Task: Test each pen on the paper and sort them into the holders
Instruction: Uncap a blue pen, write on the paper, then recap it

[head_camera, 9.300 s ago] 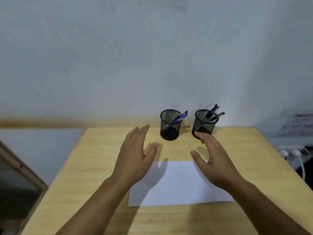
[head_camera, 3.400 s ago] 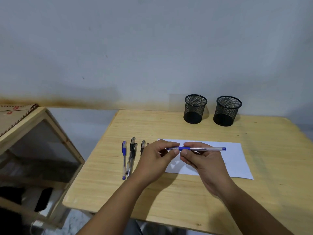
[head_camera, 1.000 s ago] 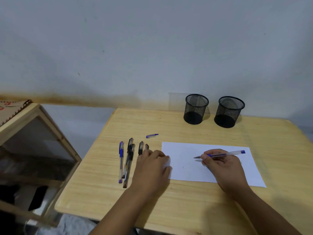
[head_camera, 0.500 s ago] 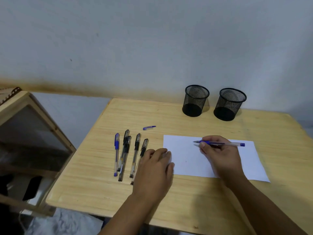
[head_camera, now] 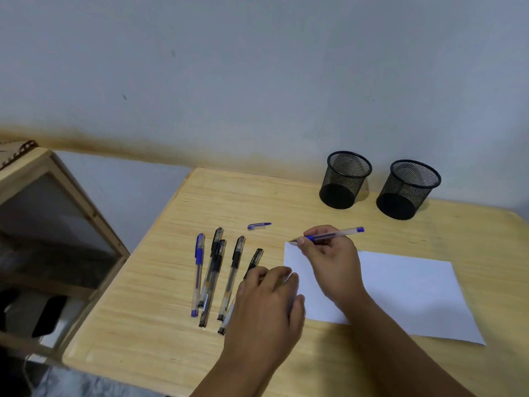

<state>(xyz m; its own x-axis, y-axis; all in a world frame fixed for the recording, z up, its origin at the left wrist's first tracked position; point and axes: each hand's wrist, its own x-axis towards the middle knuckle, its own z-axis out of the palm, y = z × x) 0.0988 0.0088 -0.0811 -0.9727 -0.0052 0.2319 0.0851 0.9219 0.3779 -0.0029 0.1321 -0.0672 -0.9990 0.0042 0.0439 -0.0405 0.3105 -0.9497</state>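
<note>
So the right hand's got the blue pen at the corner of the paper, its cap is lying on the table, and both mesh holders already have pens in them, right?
Not quite. The head view shows both mesh holders empty. The rest holds: the right hand holds the blue pen at the paper's corner, and the cap lies on the table.

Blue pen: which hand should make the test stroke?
Right. The right hand already grips the blue pen, tip at the paper's far-left corner. The left hand rests at the paper's left edge, steadying it.

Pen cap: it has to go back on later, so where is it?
The pen cap lies on the table, beyond the pens, left of the paper's far corner.
</note>
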